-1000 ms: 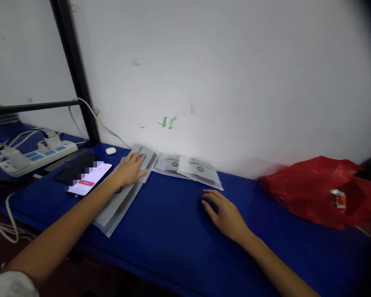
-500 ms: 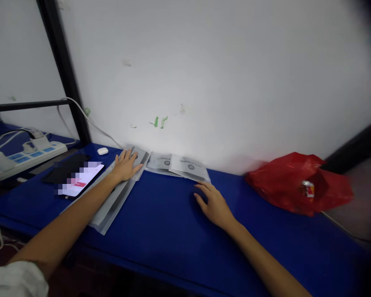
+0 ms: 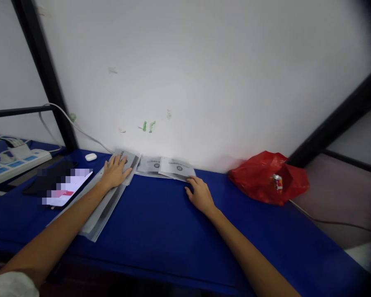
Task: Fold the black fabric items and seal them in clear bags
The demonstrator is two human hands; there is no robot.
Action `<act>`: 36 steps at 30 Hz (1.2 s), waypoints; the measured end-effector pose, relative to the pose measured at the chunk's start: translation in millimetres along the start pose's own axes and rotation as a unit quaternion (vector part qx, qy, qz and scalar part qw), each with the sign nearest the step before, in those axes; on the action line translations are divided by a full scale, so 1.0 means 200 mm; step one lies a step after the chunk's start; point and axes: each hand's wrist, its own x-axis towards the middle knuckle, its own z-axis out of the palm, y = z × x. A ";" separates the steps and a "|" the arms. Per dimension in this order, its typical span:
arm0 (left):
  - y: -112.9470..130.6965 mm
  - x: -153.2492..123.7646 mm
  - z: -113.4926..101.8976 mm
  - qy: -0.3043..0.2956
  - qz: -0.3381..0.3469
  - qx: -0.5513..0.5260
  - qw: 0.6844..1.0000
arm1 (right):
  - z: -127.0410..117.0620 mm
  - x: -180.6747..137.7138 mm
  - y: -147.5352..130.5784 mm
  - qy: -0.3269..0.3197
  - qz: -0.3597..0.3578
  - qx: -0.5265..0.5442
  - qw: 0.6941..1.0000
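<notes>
My left hand lies flat with its fingers spread on a pile of grey-and-white plastic packaging bags. The pile slants across the left part of the blue table, and my forearm covers some of it. Against the wall, two flat printed packets overlap to the right of the pile. My right hand rests at the near right corner of these packets, thumb apart from its loosely bent fingers. Its fingertips are at the packet's edge; whether they press on it I cannot tell.
A lit phone and a white earbud case lie left of the pile. Beyond them is a power strip with plugs and cables. A crumpled red plastic bag sits at the right, against the wall. Black frame posts flank the blue table.
The view has turned a little to the right, so everything sits further left. My left hand stays on the bag pile. My right fingertips remain by the packet's corner, perhaps slightly closer.
</notes>
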 end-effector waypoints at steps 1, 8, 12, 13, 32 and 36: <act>0.00 0.00 0.00 0.003 0.002 0.001 1.000 | 0.00 0.02 -0.01 0.001 0.001 -0.008 1.000; 0.04 -0.03 -0.07 0.021 0.028 0.029 0.999 | 0.04 0.17 -0.08 0.003 -0.041 -0.068 0.997; 0.17 -0.12 -0.10 0.076 0.109 0.043 0.990 | 0.05 0.20 -0.10 0.010 -0.087 -0.083 0.993; 0.21 -0.15 -0.11 0.091 0.138 0.040 0.985 | 0.05 0.19 -0.10 0.015 -0.092 -0.080 0.992; 0.58 -0.63 -0.16 0.150 0.339 -0.014 0.929 | -0.24 -0.43 -0.34 0.101 -0.100 0.117 0.983; 0.53 -0.63 -0.13 0.174 0.285 -0.034 0.942 | -0.22 -0.44 -0.30 0.129 -0.045 0.122 0.983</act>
